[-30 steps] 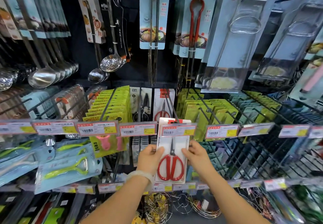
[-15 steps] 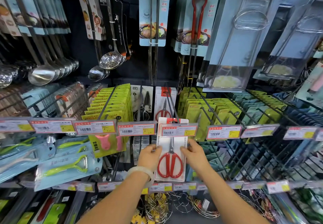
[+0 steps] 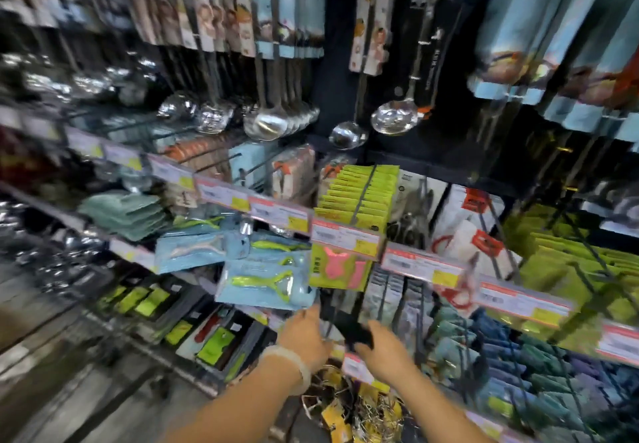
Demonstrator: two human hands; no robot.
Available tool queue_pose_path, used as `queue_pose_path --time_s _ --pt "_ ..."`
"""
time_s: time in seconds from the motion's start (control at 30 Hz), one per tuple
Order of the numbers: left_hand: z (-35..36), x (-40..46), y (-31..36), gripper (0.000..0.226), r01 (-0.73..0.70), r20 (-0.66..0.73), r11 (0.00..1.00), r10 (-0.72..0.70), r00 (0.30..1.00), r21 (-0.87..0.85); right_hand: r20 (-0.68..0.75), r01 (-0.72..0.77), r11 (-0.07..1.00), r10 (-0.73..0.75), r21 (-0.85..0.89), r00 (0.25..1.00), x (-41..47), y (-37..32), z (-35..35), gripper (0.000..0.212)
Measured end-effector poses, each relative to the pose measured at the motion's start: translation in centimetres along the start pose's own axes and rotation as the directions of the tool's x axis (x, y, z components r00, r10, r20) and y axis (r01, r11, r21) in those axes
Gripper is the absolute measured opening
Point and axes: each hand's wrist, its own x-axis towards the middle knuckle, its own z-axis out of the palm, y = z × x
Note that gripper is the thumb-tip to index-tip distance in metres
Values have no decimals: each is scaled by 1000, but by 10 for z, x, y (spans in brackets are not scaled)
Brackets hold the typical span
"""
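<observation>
Reach at lower centre of frame: left hand (image 3: 304, 334) and right hand (image 3: 384, 347) flank a dark, blurred hanging packet (image 3: 352, 331) below the pink-and-yellow price tags (image 3: 345, 238), fingers clamped or apart I cannot tell, so its removal looks barely begun.

L hand (image 3: 304, 337) & R hand (image 3: 383, 351) low centre, side by side, w/ a blurred item (image 3: 356, 332) btwn them (hold too smeared to tell). Peeler pack (image 3: 262, 283) just above L hand. Price-tag rail (image 3: 345, 238) runs across above that. Ladles (image 3: 266, 124) hang higher, left of centre. Scissors cards (image 3: 466, 235) sit behind the rail, to the right. Wire bits (image 3: 345, 408) lie below both.
</observation>
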Motion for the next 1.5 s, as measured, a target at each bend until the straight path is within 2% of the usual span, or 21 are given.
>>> queue_pose_path --time_s 0.1,0.2,0.3,0.5,0.7,0.83,1.0,1.17,1.3,1.5 --pt "-48 -13 -71 65 112 -139 973 -85 987 199 94 294 939 -282 -176 955 12 -94 41 46" --pt "-105 -37 -148 56 291 -249 932 -235 939 215 199 507 807 -467 -302 862 12 -190 81 48" --pt "-154 -70 -232 45 449 -309 877 -385 870 171 287 637 694 -569 -335 771 8 -279 121 52" --pt "-225 -141 -380 55 648 -360 756 -581 730 91 422 791 499 -670 -354 611 -13 -431 206 46" --pt "-258 -199 -488 48 747 -318 664 -715 622 -32 536 846 413 -655 -336 533 -29 -526 295 55" --pt "-268 -223 -533 47 785 -298 613 -769 565 -94 571 865 369 -650 -340 501 -30 -565 333 49" --pt "-270 -220 -563 67 803 -241 580 -806 541 -136 619 866 339 -605 -369 501 -11 -599 372 48" --pt "-271 -195 -592 61 812 -161 581 -808 567 -55 690 867 338 -528 -365 496 20 -621 420 46" --pt "-262 -170 -630 56 826 -77 538 -842 533 -168 770 881 318 -438 -350 464 56 -633 461 46" --pt "-234 -119 -685 56 862 106 437 -874 475 -256 815 823 447 -289 -350 503 118 -630 533 46"
